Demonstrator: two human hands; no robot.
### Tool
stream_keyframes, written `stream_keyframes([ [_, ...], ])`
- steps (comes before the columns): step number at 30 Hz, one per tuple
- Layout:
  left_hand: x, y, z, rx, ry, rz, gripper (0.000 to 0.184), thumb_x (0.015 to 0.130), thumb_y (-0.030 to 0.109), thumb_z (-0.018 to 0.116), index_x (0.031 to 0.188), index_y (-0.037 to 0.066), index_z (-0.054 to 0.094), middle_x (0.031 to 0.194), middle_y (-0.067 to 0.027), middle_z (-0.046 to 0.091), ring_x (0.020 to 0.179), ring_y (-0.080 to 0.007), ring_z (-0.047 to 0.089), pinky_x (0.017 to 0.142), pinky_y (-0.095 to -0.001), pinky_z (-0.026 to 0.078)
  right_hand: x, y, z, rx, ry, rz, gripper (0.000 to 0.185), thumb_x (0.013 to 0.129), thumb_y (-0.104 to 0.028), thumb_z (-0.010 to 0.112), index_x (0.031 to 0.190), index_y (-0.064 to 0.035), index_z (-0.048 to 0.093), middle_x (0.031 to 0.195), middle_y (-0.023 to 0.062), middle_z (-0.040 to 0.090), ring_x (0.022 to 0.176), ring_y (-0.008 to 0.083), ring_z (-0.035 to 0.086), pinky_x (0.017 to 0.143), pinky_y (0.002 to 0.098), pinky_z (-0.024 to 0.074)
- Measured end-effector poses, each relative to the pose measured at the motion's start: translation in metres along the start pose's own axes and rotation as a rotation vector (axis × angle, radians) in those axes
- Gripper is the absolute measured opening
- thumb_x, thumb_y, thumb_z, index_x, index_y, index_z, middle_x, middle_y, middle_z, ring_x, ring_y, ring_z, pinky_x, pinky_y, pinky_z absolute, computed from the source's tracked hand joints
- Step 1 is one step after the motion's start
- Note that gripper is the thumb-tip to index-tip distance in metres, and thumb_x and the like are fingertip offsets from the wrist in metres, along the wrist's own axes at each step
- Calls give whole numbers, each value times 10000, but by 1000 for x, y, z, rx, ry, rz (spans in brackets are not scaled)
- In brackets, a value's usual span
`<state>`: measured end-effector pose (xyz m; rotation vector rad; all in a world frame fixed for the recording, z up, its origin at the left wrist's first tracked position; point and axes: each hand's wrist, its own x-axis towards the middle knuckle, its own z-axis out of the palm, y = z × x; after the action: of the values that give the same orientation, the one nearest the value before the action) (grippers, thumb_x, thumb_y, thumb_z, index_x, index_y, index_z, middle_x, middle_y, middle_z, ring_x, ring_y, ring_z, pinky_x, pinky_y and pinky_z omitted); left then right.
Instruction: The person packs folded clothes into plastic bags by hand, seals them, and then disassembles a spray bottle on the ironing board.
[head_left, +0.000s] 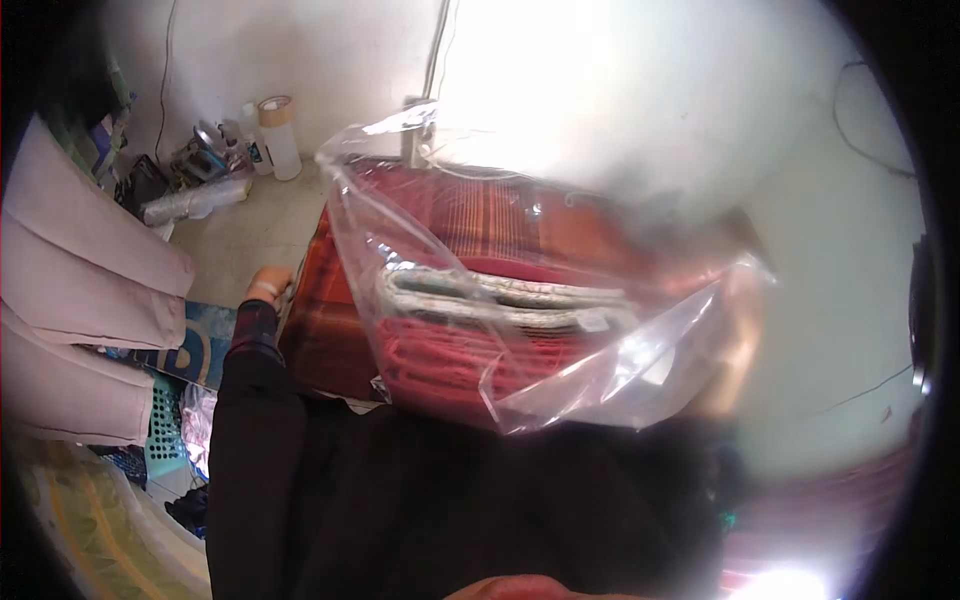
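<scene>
A clear plastic bag (640,365) spreads loosely over a folded stack of fabric. Red layers (440,362) form the lower part of the stack, with a pale patterned folded cloth (520,305) above them. My right hand (735,335), smeared by motion, is at the bag's right side, where the plastic gathers against it; its fingers look closed on the plastic. At the left edge of the red-orange plaid cloth (335,335), my left hand (268,284) is closed with the fingers curled. What it grips, if anything, is too small to make out.
The plaid cloth covers a surface against the white wall (300,50). A tape roll on a bottle (280,140) stands at the back left, beside other small items. Pale pink fabric (90,290) hangs at left, above a green perforated basket (165,430). A cable (840,120) runs along the right wall.
</scene>
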<state>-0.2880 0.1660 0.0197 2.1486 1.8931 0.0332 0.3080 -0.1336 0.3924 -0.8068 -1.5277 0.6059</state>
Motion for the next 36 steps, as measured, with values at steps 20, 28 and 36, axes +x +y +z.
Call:
stream_keyframes([
  [20, -90, 469, -264, -1038, -320, 722, 229, 954, 326, 564, 960, 98, 586, 776, 57, 549, 655, -28, 470, 585, -197, 378, 80, 101, 45, 506, -289, 685, 422, 939, -283, 583, 1290, -83, 461, 1104, 83, 584, 1056, 207, 569, 887, 392, 494],
  [28, -96, 434, -309, -737, -60, 662, 445, 996, 439, 372, 1249, 125, 561, 1233, -70, 582, 1173, -178, 520, 980, -354, 388, 85, 128, 30, 485, 11, 667, 290, 926, -224, 587, 1136, -26, 551, 922, 53, 608, 865, 181, 612, 815, 375, 503],
  [36, -283, 430, -391, -147, 374, 833, 513, 1003, 393, 313, 1087, -9, 621, 1014, -142, 664, 961, -224, 602, 924, -344, 426, -114, 252, -96, -488, -374, 972, 297, 815, -248, 651, 1067, -90, 642, 813, 108, 649, 650, 230, 623, 593, 370, 508],
])
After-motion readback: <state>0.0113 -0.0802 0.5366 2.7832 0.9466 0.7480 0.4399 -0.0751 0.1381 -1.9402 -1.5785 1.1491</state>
